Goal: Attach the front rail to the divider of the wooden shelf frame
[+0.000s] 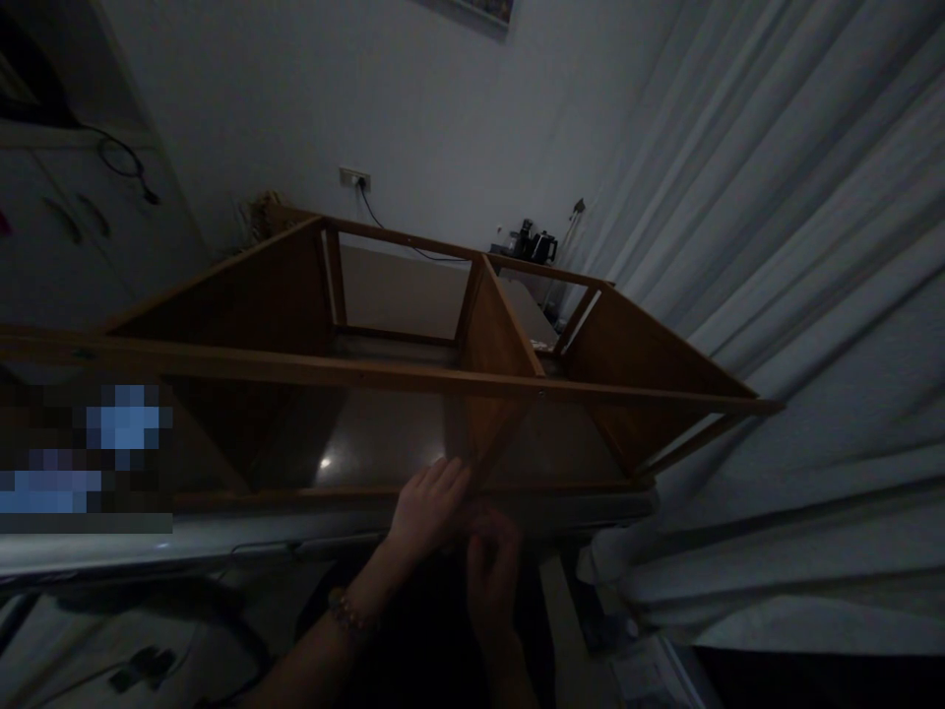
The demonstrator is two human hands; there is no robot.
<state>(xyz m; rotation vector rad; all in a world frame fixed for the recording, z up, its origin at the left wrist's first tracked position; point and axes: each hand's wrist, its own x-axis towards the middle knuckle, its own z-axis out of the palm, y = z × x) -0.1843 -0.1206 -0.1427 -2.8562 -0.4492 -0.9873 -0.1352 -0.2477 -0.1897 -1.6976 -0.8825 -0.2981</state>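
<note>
**Both hands at the foot of the divider**

The frame (627, 354), a wooden shelf unit, lies on its side on the worktop (184, 547), its long axis running left to right across the scene. Its divider (491, 335) comes down to the near rail (295, 497) right of the middle, and both hands meet at that joint.

The left hand (428, 510) is the nearer to the joint. It rests on the rail just left of it, fingers stretched out and close together, gripping nothing. The right hand (493, 571) sits just below and nearer the person, fingers curled. In this dim light I cannot tell whether it pinches anything.

A bracelet (346, 611) shows on the left wrist. A curtain (812, 295) hangs along the right, and a kettle (542, 246) stands far off behind the frame.
</note>
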